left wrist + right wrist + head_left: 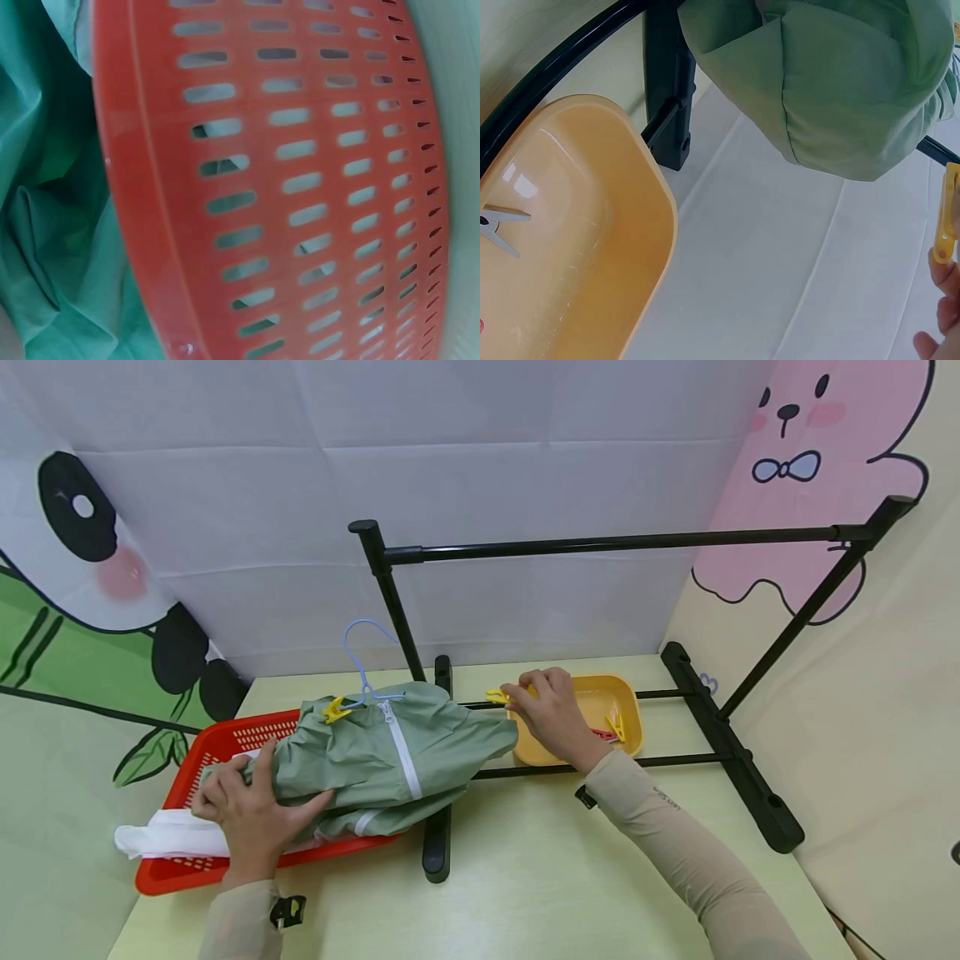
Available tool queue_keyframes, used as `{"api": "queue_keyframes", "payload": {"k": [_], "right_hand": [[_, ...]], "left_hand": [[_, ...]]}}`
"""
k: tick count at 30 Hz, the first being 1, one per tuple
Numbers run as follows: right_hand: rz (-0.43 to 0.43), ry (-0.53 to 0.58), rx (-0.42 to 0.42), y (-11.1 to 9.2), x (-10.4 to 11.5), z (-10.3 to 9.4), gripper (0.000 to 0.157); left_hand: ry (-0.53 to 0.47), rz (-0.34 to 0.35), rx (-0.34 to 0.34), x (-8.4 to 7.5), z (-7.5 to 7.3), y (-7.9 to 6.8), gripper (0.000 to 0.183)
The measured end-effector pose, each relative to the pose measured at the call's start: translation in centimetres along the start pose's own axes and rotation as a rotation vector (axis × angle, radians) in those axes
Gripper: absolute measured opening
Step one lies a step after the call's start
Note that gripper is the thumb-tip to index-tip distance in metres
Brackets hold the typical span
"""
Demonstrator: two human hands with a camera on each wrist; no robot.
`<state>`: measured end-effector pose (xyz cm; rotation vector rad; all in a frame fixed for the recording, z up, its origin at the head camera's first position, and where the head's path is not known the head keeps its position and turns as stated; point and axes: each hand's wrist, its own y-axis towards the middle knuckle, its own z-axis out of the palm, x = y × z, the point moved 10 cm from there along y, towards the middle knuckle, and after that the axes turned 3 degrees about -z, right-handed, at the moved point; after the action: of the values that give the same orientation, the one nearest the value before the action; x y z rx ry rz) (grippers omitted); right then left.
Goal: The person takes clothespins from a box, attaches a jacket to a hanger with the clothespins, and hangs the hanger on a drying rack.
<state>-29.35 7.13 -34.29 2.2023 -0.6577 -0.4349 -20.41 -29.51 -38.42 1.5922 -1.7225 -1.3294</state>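
A green zip jacket with a white zipper lies over the red basket. A blue hanger stands up at its collar, and a yellow clothespin is clipped beside the hanger's neck. My left hand rests on the jacket's left part, thumb pointing right and fingers apart. My right hand is over the yellow tray, just right of the jacket's sleeve. Between its thumb and fingers it pinches another yellow clothespin, which points left toward the jacket.
A black rack stands behind and around the tray; its left foot is partly under the jacket. White cloth hangs out of the basket's left side. Inside the tray lie a yellow clothespin and a red one.
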Motion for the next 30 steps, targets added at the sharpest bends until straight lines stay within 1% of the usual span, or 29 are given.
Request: {"api": "queue_keyframes", "payload": {"k": [3,9,15,18,21,25,27,30], "right_hand": [[0.002,0.003,-0.002,0.05,0.06,0.00,0.031],[0.004,0.001,-0.002,0.06,0.15,0.13,0.029],[-0.004,-0.008,0.003,0.08,0.32,0.41,0.029],[-0.006,-0.012,0.009,0.16,0.47,0.48,0.027],[-0.012,-0.017,0.012,0.20,0.61,0.52,0.020],[-0.013,-0.022,0.014,0.29,0.77,0.53,0.019],[-0.012,-0.028,0.012,0.36,0.84,0.51,0.021],[-0.013,-0.033,0.008,0.41,0.96,0.54,0.030]], "left_hand": [[-0.004,0.001,0.001,0.02,0.06,-0.01,0.092],[-0.008,0.005,-0.017,0.01,-0.02,0.01,0.093],[-0.007,-0.003,0.003,-0.03,0.03,0.02,0.092],[-0.007,-0.004,0.005,-0.10,-0.01,0.01,0.092],[-0.006,-0.003,0.005,-0.16,-0.06,0.03,0.092],[-0.002,-0.005,0.007,-0.21,-0.09,0.07,0.092],[0.003,-0.005,0.013,-0.24,-0.07,0.08,0.091],[0.003,-0.005,0.011,-0.28,-0.12,0.05,0.091]]}}
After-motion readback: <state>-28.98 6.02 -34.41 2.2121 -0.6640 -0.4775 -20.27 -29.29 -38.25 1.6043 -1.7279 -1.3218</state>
